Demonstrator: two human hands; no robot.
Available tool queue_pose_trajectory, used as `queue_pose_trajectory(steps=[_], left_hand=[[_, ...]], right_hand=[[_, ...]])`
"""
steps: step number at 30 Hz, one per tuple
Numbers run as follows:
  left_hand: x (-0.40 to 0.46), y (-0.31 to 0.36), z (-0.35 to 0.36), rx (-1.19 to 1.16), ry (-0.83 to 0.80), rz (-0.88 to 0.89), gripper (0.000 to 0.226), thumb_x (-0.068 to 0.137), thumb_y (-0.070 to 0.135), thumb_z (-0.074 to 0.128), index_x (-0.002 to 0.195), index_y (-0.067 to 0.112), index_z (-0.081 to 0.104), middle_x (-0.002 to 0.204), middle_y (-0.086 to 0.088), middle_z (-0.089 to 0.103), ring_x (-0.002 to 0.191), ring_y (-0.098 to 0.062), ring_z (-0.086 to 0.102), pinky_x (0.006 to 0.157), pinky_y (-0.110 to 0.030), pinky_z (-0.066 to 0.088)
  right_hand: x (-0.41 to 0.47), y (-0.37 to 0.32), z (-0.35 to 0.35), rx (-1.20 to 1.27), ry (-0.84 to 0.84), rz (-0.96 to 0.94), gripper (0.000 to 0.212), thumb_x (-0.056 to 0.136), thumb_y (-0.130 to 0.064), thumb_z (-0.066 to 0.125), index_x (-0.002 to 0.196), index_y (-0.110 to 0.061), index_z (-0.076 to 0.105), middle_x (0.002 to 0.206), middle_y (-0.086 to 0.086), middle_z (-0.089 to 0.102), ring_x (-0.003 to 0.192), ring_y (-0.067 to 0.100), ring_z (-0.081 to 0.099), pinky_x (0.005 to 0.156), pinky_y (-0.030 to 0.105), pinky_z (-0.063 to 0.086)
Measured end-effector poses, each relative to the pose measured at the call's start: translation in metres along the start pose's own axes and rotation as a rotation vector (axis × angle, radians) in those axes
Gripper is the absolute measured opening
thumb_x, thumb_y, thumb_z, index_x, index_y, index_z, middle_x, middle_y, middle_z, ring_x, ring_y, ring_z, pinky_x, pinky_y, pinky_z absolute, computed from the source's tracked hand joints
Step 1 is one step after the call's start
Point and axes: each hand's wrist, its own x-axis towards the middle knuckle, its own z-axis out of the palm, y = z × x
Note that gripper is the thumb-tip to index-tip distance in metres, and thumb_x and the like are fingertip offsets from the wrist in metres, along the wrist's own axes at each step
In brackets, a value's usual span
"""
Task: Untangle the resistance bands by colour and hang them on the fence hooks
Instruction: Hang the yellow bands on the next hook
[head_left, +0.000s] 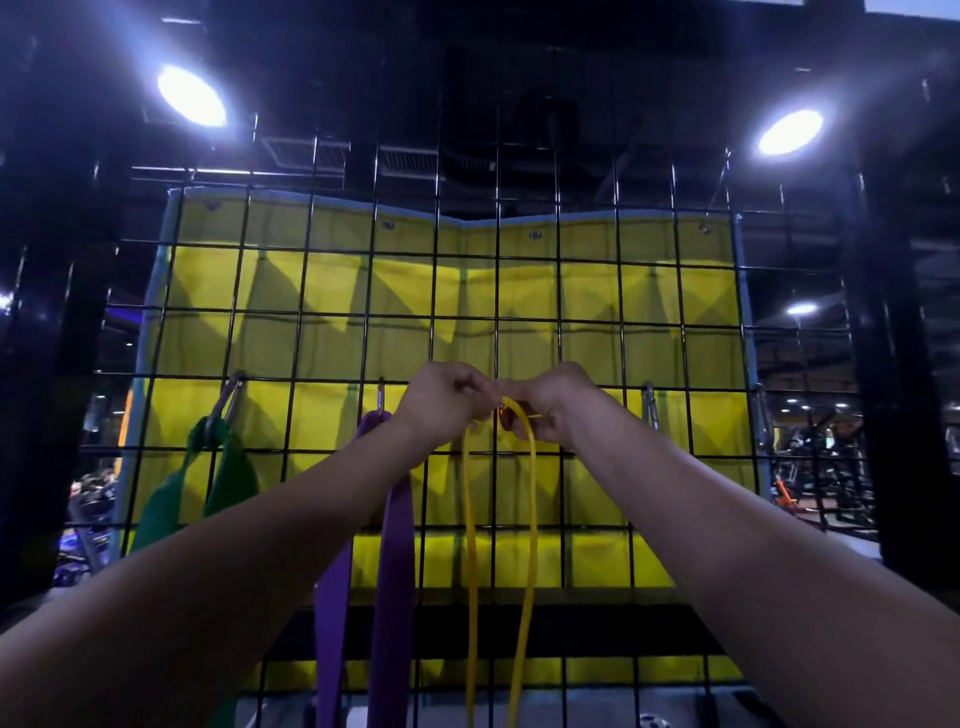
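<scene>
A thin yellow band (527, 519) hangs as a long loop down the black wire fence (332, 312). Its top end is pinched between my left hand (447, 402) and my right hand (550, 405), both raised together at a hook hidden behind the fingers. A wide purple band (389, 571) hangs from a hook just left of my left wrist. Further left, a green band (228, 467) hangs from a metal clip hook (231, 397).
A bare metal clip hook (649, 405) hangs on the fence right of my hands. A yellow padded mat (675, 322) is tied behind the mesh. Bright ceiling lamps shine at upper left and right. Gym machines stand beyond the fence at right.
</scene>
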Motion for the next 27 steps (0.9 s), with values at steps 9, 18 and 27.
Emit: queue_pose_trajectory(steps=[9, 18, 27], left_hand=[[0.006, -0.001, 0.002, -0.006, 0.025, 0.006, 0.012, 0.084, 0.017, 0.066, 0.087, 0.005, 0.067, 0.067, 0.0, 0.062, 0.059, -0.006, 0.056, 0.054, -0.016, 0.044], [0.005, -0.002, 0.008, 0.048, 0.077, 0.042, 0.012, 0.083, -0.006, 0.057, 0.079, 0.002, 0.065, 0.063, -0.005, 0.057, 0.045, 0.001, 0.054, 0.045, -0.006, 0.041], [-0.009, -0.014, 0.015, 0.103, 0.066, 0.05, 0.027, 0.081, -0.003, 0.057, 0.065, 0.02, 0.06, 0.065, 0.003, 0.06, 0.064, -0.012, 0.055, 0.063, -0.022, 0.047]], right_hand=[[0.02, 0.005, 0.004, 0.001, 0.008, 0.0, 0.037, 0.077, -0.016, 0.075, 0.102, 0.008, 0.062, 0.071, 0.015, 0.062, 0.051, 0.022, 0.058, 0.04, 0.026, 0.052], [0.02, 0.007, 0.005, -0.047, 0.039, -0.068, 0.026, 0.084, -0.017, 0.068, 0.094, 0.006, 0.06, 0.071, 0.019, 0.063, 0.043, 0.021, 0.058, 0.034, 0.021, 0.045], [0.012, 0.012, -0.001, -0.014, -0.002, -0.083, 0.023, 0.084, -0.017, 0.068, 0.07, -0.002, 0.057, 0.066, 0.012, 0.059, 0.053, 0.022, 0.056, 0.053, 0.03, 0.051]])
